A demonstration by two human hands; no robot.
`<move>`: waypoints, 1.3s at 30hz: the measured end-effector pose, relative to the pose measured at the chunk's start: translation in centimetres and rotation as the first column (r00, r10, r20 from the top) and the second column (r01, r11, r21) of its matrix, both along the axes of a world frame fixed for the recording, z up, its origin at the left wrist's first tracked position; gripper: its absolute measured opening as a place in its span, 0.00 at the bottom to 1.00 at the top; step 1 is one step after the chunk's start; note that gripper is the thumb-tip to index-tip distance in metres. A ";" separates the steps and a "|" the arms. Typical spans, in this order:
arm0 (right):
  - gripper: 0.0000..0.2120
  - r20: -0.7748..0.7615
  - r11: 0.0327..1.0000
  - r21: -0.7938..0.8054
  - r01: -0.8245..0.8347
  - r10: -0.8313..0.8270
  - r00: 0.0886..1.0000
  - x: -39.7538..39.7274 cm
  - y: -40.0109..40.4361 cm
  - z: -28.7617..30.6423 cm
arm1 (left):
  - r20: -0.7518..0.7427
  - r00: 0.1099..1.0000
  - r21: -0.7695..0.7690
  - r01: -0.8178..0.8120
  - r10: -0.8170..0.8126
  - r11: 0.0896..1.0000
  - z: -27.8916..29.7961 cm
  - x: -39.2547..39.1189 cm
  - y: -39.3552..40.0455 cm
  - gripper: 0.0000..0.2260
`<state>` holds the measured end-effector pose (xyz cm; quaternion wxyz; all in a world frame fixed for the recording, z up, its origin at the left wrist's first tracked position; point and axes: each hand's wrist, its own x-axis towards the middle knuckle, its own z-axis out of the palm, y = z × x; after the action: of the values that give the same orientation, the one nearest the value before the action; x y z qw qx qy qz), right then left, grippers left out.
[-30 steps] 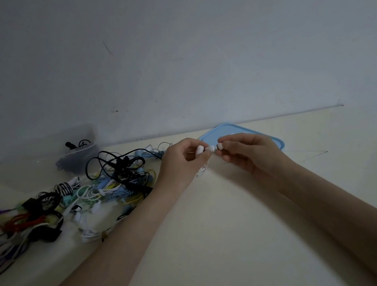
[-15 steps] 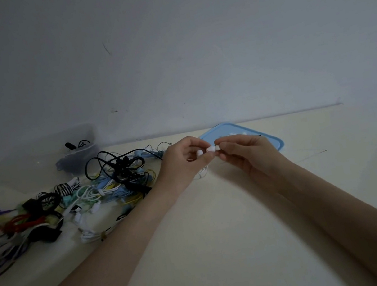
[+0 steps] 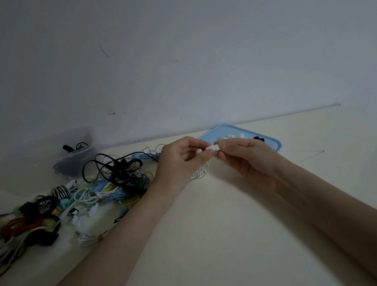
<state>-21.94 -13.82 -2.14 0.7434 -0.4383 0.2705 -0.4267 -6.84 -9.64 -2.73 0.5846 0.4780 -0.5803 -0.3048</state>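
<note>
Mid-frame, left hand [image 3: 180, 161] pinching the earbud [image 3: 209, 148] and right hand [image 3: 247, 158] pinching the tip [image 3: 217, 147] have met; tip probably seating

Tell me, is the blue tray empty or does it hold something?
Not empty: small white pieces and one black piece lie in the blue tray.

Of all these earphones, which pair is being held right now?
The white pair, its bud pinched between the left hand and right hand in front of the blue tray. The others lie untouched, mostly in the tangled pile at left.
</note>
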 end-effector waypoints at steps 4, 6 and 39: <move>0.15 -0.003 0.999 0.031 -0.034 0.034 0.999 -0.2 0.0 0.1 | -0.044 0.999 0.032 0.011 -0.010 0.999 -0.1 0.0 0.0 0.07; 0.13 -0.011 0.998 0.038 -0.055 0.055 0.998 -0.2 0.0 0.0 | -0.033 0.999 0.046 0.013 -0.012 0.999 -0.2 0.1 0.0 0.06; 0.05 -0.106 0.990 -0.130 0.055 -0.069 0.992 1.3 0.9 -0.3 | 0.100 0.969 -0.020 -0.223 0.224 0.975 0.3 1.3 0.1 0.09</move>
<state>-20.60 -12.95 -2.46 0.6842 -0.4991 0.2968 -0.4411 -5.58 -9.52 -2.38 0.5868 0.5526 -0.5534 -0.2097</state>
